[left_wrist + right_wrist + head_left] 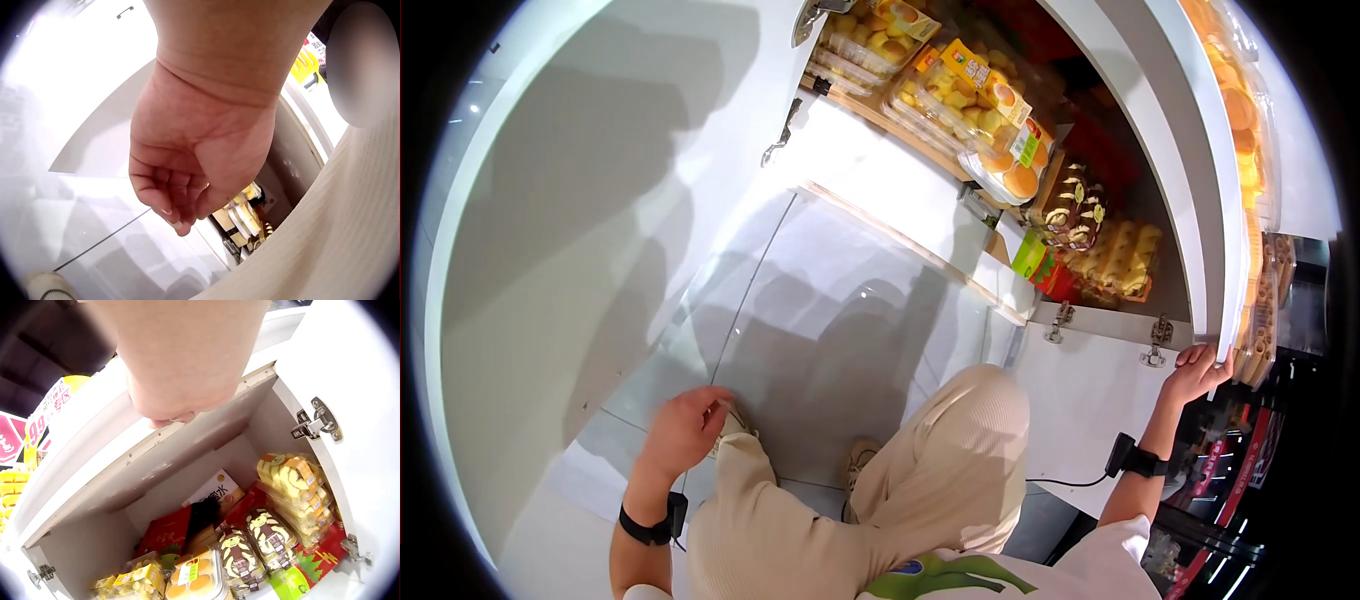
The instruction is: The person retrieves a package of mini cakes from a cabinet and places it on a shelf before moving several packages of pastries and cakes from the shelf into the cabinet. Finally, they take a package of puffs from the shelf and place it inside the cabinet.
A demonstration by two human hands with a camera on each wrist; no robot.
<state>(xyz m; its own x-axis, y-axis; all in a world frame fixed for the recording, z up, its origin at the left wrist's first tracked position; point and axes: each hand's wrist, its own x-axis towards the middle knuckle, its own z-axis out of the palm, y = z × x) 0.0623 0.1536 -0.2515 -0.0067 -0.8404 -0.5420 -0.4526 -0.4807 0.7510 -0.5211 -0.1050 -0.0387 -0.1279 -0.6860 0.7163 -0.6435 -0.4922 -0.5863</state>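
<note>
My right hand (1197, 375) grips the white cabinet's top edge (1200, 250), its fingers bent over the rim. In the right wrist view the same hand (178, 394) sits above the open cabinet, fingertips at the front lip (134, 453). My left hand (685, 430) hangs near my lower leg with its fingers loosely curled and nothing in them; the left wrist view shows its palm (200, 150). Inside the cabinet are clear boxes of round yellow cakes (197, 581), chocolate-striped cakes (240, 556) and stacked packs of yellow rolls (290, 481).
White cabinet doors stand open, one at the left (560, 230) and one at the right (1090, 400), with metal hinges (319, 422). Packaged pastries (1245, 120) line the counter top. My bent knee (985, 410) is over the grey tiled floor (830, 290). A red bag (165, 531) lies inside.
</note>
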